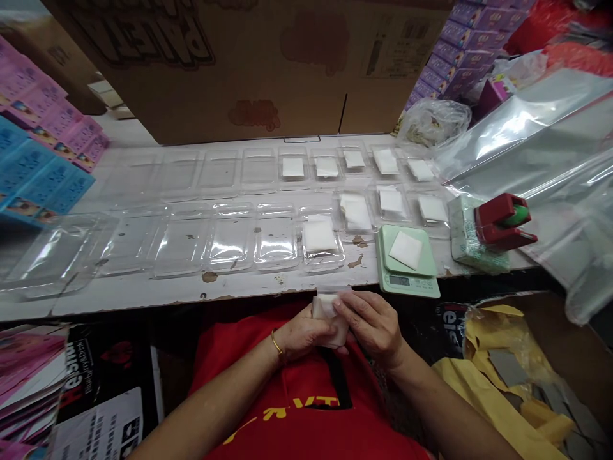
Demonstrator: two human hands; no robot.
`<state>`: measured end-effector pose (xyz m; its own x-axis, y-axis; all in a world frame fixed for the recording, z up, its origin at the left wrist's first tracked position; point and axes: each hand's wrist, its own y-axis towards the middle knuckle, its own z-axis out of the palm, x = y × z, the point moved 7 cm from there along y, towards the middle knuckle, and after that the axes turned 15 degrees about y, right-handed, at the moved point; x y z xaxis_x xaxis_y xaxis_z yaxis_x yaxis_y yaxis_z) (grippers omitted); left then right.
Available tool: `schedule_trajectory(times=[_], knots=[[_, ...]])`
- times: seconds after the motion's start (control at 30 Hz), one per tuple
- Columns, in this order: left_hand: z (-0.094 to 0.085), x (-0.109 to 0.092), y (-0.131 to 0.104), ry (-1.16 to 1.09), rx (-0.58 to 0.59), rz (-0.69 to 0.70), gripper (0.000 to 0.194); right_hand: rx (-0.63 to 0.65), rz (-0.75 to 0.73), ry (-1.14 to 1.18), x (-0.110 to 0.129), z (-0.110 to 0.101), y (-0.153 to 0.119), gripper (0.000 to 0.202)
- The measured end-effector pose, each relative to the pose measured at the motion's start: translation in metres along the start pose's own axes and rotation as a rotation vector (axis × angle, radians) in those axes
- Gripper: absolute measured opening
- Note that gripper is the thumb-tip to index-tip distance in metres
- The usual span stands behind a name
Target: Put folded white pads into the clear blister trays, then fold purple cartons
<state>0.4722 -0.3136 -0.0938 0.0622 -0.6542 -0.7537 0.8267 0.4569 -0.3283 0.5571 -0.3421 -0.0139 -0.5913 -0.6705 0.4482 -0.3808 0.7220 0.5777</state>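
Apparently delicate: clear packet [339, 333] around white contents [327, 305]
Left hand [301, 332] clasps it, right hand's [374, 322] grip pinches near its top; uneven tugging could crease it.

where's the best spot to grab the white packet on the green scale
Probably its left and right edges, pinched lightly between thumb and fingertip of the right hand, once free, coming from the near side. The white packet lies flat and slightly turned on the green scale, with its edges uncovered.
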Motion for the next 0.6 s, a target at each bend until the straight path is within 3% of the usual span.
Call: schedule_trajectory(times=[0.4,0.6], knots=[[0.001,-0.004,0.002,-0.002,0.034,0.011,0.041,-0.015,0.038,0.020,-0.004,0.000,0.005,0.034],[-0.003,-0.003,0.004,0.018,0.024,-0.007,0.036,-0.024,0.341,0.249,-0.020,0.005,0.011,0.022]])
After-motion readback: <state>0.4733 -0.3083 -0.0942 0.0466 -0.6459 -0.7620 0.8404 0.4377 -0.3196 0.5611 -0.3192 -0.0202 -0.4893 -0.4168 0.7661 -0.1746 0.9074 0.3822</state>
